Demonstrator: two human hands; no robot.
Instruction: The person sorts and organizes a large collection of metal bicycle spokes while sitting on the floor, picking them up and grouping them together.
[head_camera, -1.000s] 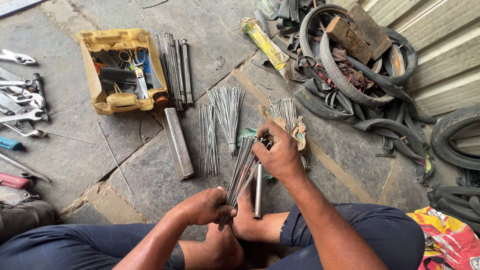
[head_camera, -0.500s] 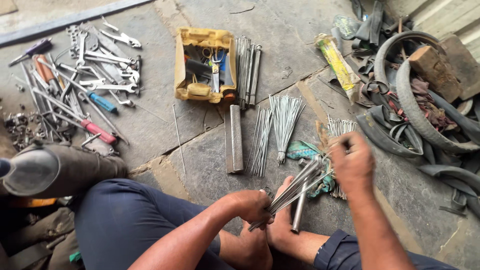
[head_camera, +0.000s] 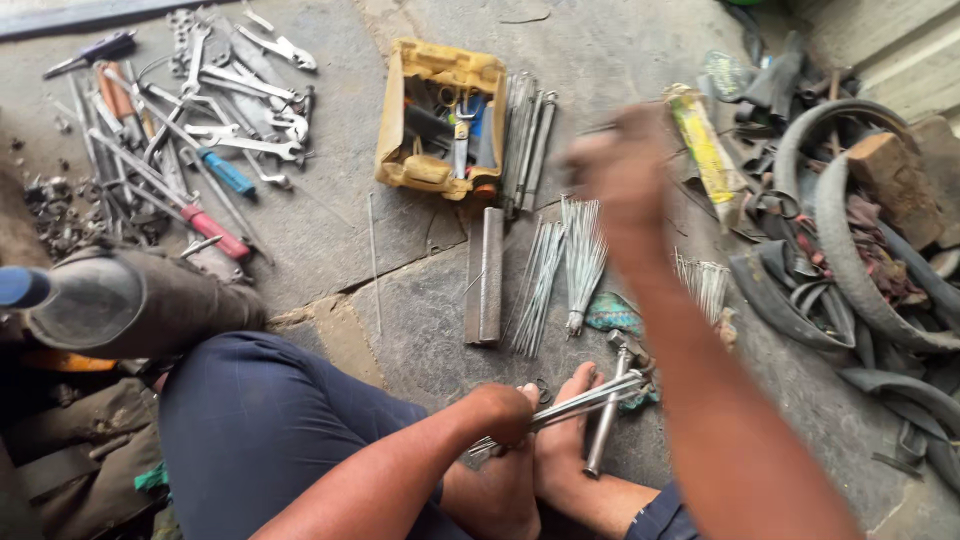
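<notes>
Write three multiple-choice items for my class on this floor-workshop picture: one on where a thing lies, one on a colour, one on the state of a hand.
1. Where do the thin metal rods beside the yellow plastic tool tray lie?
A. Along its right side
B. Inside it
C. Under the rubber tyres

2. What colour is the handle of the screwdriver lying nearest the person's knee?
A. Green
B. Red
C. White

3. What is the left hand doing?
A. Resting flat on the stone floor
B. Lifting a spanner
C. Gripping a bundle of thin metal spokes

Answers: 1 A, the rods lie against the tray's right wall. 2 B, its handle is red, while a blue-handled one lies further off. 3 C, the fingers close round the spokes by the feet, while the right hand is raised and blurred.
</notes>
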